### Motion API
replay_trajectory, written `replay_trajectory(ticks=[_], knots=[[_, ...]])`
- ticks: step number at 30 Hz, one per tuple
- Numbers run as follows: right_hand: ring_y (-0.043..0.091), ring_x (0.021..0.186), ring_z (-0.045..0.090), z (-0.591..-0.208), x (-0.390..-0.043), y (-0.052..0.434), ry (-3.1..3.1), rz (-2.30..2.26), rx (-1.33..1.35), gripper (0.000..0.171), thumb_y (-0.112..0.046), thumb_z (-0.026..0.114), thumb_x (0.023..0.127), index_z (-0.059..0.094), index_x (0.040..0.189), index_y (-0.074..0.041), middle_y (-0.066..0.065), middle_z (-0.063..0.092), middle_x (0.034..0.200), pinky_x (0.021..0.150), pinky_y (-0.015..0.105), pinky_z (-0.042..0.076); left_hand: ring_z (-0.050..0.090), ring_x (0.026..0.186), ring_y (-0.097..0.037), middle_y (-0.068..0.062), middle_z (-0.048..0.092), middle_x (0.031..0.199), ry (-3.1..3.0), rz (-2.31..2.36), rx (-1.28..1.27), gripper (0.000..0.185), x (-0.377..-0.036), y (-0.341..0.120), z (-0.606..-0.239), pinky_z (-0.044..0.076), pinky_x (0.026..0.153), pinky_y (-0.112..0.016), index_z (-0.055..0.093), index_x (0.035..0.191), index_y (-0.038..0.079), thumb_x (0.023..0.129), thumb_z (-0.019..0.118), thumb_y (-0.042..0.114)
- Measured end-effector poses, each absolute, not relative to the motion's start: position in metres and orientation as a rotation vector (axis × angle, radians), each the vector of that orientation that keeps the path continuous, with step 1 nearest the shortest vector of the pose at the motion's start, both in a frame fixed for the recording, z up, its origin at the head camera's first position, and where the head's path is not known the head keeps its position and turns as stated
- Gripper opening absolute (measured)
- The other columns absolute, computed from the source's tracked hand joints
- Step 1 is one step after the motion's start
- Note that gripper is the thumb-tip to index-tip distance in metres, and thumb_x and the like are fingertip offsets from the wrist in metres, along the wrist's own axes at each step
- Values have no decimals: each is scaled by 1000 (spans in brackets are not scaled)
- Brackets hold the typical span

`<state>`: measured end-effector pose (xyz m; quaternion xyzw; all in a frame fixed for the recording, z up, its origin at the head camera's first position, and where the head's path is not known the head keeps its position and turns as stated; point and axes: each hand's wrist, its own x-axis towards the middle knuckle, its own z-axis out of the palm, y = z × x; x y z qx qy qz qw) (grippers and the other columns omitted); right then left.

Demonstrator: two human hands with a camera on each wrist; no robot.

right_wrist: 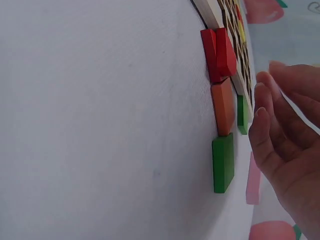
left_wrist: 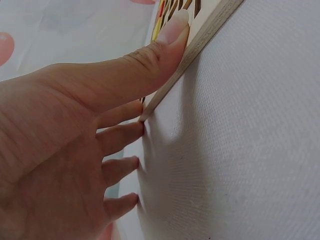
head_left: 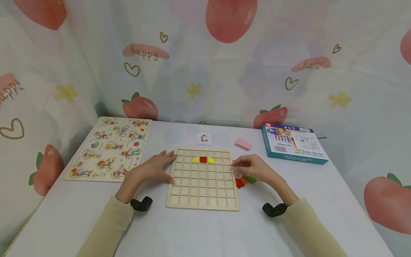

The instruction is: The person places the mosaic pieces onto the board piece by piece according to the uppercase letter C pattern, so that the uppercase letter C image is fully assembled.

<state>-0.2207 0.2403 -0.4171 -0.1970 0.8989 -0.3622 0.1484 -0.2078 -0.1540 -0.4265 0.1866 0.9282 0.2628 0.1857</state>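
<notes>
A wooden grid board [head_left: 203,185] lies in the middle of the table. Its second row holds a red square flanked by two yellow pieces [head_left: 203,160]. My left hand [head_left: 157,166] rests flat at the board's left edge, and the thumb [left_wrist: 170,37] presses against the board's rim [left_wrist: 215,25]. My right hand [head_left: 252,167] hovers over the board's right edge with loosely bent fingers [right_wrist: 272,125] that hold nothing. Just beneath it, red blocks [right_wrist: 220,52], an orange block [right_wrist: 223,106] and a green block [right_wrist: 223,161] lie in a row on the table beside the board.
A picture puzzle board [head_left: 110,148] lies at the left. Behind the grid board are a small pattern card [head_left: 204,138] and a pink block [head_left: 243,144]. A printed box [head_left: 293,142] sits at the right. A strawberry-print curtain encloses the table.
</notes>
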Motion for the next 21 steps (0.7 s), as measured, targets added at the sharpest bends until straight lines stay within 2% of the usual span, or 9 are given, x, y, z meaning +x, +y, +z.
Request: replay_trajectory(ticks=[8, 21], knots=[[21, 85, 57, -421, -213, 257, 2585, -999, -534, 19, -18, 71, 97, 77, 114, -11, 4, 71, 100, 66, 21, 49, 8, 159, -42, -13, 23, 171, 2611, 737, 532, 96, -207, -154, -427, 8, 129, -61, 38, 159, 6, 81, 87, 34], [22, 90, 57, -423, -209, 272, 2598, -983, -494, 21, -17, 70, 97, 76, 116, -11, 4, 72, 103, 69, 22, 50, 8, 159, -42, -13, 23, 171, 2616, 715, 526, 98, -209, -153, -428, 8, 129, -61, 37, 159, 6, 81, 87, 36]])
